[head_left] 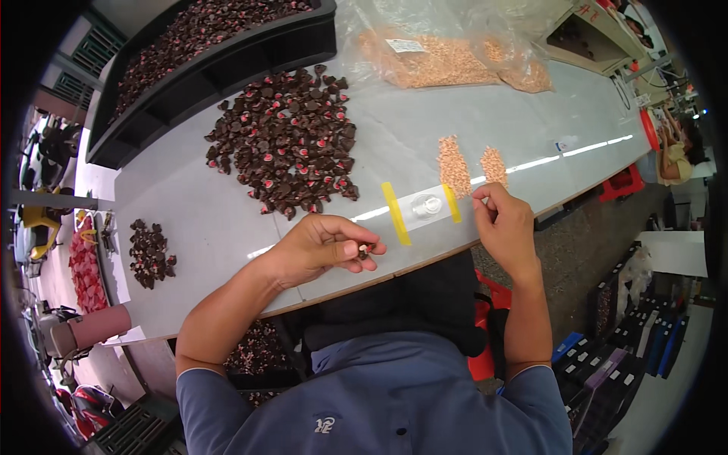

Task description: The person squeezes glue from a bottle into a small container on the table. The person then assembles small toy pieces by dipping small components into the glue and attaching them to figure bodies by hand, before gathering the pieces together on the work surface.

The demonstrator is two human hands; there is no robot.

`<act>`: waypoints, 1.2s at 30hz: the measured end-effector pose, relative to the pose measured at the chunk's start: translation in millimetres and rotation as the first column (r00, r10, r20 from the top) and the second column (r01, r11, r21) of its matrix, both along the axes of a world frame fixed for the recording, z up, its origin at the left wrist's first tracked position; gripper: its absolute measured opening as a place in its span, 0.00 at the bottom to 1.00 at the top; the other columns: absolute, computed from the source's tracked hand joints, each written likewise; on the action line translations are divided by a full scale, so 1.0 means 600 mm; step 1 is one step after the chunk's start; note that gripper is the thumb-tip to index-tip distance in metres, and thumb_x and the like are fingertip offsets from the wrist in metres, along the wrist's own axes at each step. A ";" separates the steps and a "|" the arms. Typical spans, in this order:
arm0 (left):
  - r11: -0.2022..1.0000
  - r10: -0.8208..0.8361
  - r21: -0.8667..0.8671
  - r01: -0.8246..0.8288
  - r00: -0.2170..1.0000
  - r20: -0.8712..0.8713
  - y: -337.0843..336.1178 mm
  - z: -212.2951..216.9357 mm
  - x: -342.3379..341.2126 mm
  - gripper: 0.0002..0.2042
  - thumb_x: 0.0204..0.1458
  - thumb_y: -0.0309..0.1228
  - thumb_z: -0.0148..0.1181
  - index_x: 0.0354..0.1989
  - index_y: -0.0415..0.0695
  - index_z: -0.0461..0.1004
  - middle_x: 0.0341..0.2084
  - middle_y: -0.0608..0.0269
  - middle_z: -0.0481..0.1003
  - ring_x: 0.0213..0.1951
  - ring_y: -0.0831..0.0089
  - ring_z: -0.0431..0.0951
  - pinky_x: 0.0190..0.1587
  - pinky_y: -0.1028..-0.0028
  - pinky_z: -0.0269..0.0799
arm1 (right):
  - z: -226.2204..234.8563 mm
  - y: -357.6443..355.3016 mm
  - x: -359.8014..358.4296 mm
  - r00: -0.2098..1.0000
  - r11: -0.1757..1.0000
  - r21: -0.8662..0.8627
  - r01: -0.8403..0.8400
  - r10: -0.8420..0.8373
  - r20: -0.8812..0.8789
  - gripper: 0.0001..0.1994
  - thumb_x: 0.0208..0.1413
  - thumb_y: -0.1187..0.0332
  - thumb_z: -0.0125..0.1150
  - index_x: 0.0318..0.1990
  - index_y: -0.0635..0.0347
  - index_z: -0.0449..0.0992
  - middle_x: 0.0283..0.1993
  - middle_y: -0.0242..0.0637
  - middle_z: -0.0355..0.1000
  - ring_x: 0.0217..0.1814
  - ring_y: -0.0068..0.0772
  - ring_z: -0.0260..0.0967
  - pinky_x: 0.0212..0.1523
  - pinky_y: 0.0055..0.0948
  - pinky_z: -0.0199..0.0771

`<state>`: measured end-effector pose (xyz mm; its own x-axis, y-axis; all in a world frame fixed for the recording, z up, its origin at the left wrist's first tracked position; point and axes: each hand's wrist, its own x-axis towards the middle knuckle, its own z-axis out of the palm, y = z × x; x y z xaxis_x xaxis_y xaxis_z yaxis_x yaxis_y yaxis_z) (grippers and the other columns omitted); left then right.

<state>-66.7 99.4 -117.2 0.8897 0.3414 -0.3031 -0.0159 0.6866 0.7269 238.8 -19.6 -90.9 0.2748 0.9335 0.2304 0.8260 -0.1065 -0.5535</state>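
My left hand [322,246] is closed in a pinch above the table's near edge, its fingertips gripping a small dark brown piece [365,249] with a pale spot. My right hand [506,227] is also pinched, just in front of two small heaps of tan pieces [455,168]; whatever its fingertips hold is too small to make out. Between the hands, a clear round plastic item [426,205] sits on a white patch fixed with yellow tape strips [396,214]. Beyond my left hand spreads a big pile of dark brown pieces [292,136], some with pink-red faces.
A black tray [227,57] full of dark pieces stands at the back left. Clear bags of tan pieces [432,64] lie at the back. A smaller dark heap [150,254] is at the left. Under the table edge is another container of dark pieces [259,349].
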 end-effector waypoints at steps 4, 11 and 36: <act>1.000 0.003 -0.009 -0.002 1.000 0.019 -0.002 -0.003 0.004 0.13 0.60 0.29 0.63 0.52 0.40 0.76 0.50 0.49 0.78 0.47 0.64 0.82 0.47 0.72 0.80 | -0.007 0.006 0.002 0.999 0.999 -0.027 0.036 -0.036 0.027 0.04 0.55 0.74 0.64 0.35 0.60 0.75 0.16 0.34 0.63 0.17 0.31 0.64 0.22 0.32 0.62; 0.999 0.006 -0.040 -0.006 1.000 0.014 -0.004 -0.004 -0.005 0.14 0.60 0.29 0.62 0.53 0.39 0.75 0.51 0.48 0.77 0.48 0.63 0.82 0.47 0.73 0.80 | -0.022 0.007 -0.004 0.996 0.997 -0.044 0.070 -0.067 0.061 0.04 0.54 0.74 0.63 0.35 0.59 0.75 0.16 0.36 0.65 0.17 0.36 0.66 0.22 0.35 0.63; 0.984 -0.011 0.175 0.032 0.992 -0.122 -0.009 -0.007 0.000 0.14 0.61 0.27 0.60 0.50 0.31 0.76 0.42 0.51 0.80 0.42 0.67 0.82 0.47 0.71 0.79 | 0.010 0.022 -0.185 0.902 0.843 0.355 -0.404 0.433 -0.003 0.06 0.48 0.76 0.67 0.33 0.56 0.76 0.26 0.32 0.74 0.23 0.35 0.72 0.24 0.34 0.64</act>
